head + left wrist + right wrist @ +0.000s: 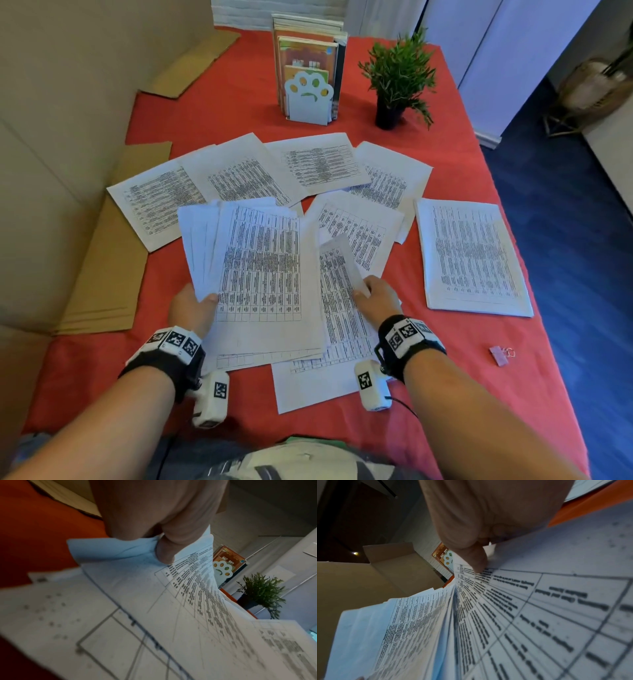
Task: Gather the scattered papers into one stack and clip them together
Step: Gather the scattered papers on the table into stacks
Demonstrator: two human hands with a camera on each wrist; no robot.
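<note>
Printed white sheets lie scattered over the red tablecloth (239, 113). My left hand (193, 306) grips a fanned bundle of sheets (260, 267) by its left edge, thumb on top; the left wrist view shows the thumb (169, 547) pressing on the bundle of sheets (154, 608). My right hand (375, 296) pinches the curled edge of a single sheet (339, 294) lying beside the bundle, and its thumb (474, 559) lies on that single sheet (547, 601). More loose sheets (322, 164) spread behind. A separate pile (469, 253) lies at the right. A pink binder clip (500, 354) sits near the right edge.
A white paw-shaped bookend with books (310, 78) and a small potted plant (399, 75) stand at the back. Flat cardboard pieces (113, 260) lie along the left side against a beige wall. The table's right edge drops to blue floor (565, 240).
</note>
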